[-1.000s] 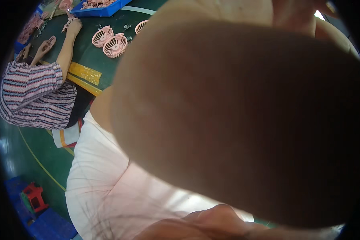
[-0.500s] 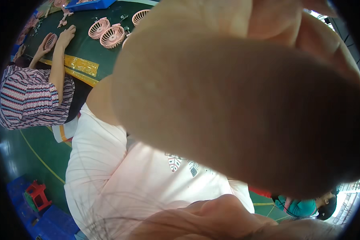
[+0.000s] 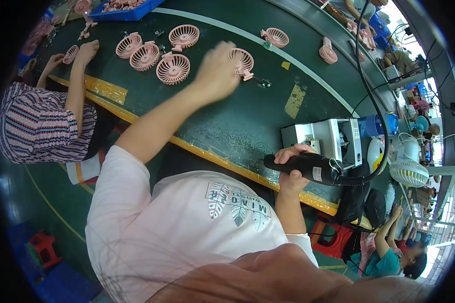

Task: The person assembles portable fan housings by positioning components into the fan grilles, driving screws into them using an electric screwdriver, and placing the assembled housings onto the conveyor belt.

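Observation:
My left hand [image 3: 216, 73] reaches out over the green table at the left edge of a pink round fan guard [image 3: 241, 61]. Its fingers are smeared by motion, and whether they grip the guard I cannot tell. A small metal and dark part [image 3: 264, 83] lies beside that guard. My right hand [image 3: 292, 181] is wrapped round a black electric screwdriver [image 3: 308, 167], held level above the table's front edge. A thick black cable runs from its right end. Several more pink fan guards [image 3: 173, 68] lie to the left of my left hand.
A white and grey machine [image 3: 337, 136] stands just beyond my right hand. Another pink fan piece [image 3: 276, 37] and a pink part with a handle [image 3: 328, 52] lie farther back. A blue tray [image 3: 131, 14] holds pink parts. A co-worker in a striped shirt [image 3: 40, 121] works at the left.
The blurred hand and forearm that filled much of the view have gone from before the camera. My left hand now shows at the fan guard, and my right hand with the screwdriver is visible.

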A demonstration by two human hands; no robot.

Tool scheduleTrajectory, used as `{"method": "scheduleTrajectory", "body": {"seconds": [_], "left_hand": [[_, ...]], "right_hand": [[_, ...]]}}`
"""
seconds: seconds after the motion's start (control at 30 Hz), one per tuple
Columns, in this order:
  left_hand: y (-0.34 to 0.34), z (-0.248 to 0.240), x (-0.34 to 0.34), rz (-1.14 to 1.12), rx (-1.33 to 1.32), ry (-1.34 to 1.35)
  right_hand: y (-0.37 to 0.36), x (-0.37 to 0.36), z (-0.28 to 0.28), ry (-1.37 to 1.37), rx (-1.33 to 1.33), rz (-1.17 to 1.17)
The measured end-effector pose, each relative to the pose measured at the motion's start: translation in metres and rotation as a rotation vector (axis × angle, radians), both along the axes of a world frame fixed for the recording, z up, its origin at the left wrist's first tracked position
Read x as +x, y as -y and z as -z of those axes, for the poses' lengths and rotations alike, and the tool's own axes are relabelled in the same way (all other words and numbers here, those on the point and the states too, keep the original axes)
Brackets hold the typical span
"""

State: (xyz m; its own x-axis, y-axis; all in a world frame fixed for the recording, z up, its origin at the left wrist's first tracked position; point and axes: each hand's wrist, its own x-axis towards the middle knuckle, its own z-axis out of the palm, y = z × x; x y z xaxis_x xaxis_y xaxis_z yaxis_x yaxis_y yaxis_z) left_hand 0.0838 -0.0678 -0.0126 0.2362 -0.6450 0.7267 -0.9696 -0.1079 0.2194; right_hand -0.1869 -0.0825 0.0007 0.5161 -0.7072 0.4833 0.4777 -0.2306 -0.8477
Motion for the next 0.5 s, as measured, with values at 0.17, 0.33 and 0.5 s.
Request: {"method": "scheduleTrajectory", "body": {"seconds": [0.17,0.33,0.5], "left_hand": [[0.008,0.030,0.088,-0.527,0.119,0.027],[0.013,0.016,0.059,-0.188,0.114,-0.083],[0.017,0.014,-0.003,-0.001,0.591,-0.228]], "right_hand": [[-0.002,0.000,0.002,-0.002,-0.017,-0.073],[-0.002,-0.001,0.005,0.008,-0.017,-0.052],[-0.002,-0.002,0.004,0.006,0.001,-0.078]]}}
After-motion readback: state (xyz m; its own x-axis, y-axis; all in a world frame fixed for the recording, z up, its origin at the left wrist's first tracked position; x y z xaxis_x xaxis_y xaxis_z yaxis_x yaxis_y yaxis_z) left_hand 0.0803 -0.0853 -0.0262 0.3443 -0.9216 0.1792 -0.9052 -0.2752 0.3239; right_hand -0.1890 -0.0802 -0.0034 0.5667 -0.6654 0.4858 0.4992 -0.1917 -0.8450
